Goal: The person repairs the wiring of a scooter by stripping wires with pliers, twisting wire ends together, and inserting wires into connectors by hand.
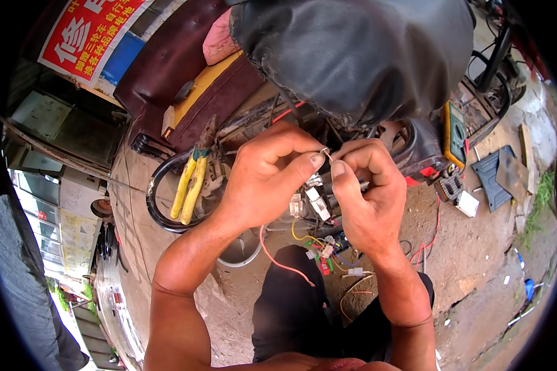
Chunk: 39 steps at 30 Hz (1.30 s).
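Reference from my remote feed: the black seat (359, 49). Just below it, the left hand (260, 176) pinches a small shiny metal piece (326, 152) between thumb and forefinger; the right hand (371, 191), facing it, closes its fingertips on the piece too. Too small for me to identify further. Farther below the seat, a pinkish wire (288, 267) trails past the left forearm. White connector (318, 203) below the seat, between the hands. Yellow-handled pliers (190, 185) lower left of the seat; multimeter (455, 134) at its lower right.
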Tool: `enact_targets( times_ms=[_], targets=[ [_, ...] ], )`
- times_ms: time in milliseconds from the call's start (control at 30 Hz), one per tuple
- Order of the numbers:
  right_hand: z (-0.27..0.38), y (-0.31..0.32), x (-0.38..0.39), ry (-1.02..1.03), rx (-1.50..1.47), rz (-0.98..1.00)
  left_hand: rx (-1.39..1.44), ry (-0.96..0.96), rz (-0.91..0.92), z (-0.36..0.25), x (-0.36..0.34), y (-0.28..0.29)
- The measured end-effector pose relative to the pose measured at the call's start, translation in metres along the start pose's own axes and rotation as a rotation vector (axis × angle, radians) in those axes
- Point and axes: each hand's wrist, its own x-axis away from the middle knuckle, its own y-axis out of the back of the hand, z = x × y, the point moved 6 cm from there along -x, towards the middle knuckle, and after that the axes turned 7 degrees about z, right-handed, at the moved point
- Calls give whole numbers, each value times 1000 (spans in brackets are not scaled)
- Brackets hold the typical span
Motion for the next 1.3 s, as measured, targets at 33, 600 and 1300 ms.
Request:
enact_targets(
  times_ms=[33,600,1300],
  targets=[
    [0,0,0,0,-1,0,-2,-3,0,0,0,0],
    [-2,0,0,34,9,-12,7,22,-1,-2,0,-1],
    [-2,1,0,-2,-30,-13,-21,4,-6,-4,0,-1]
  ],
)
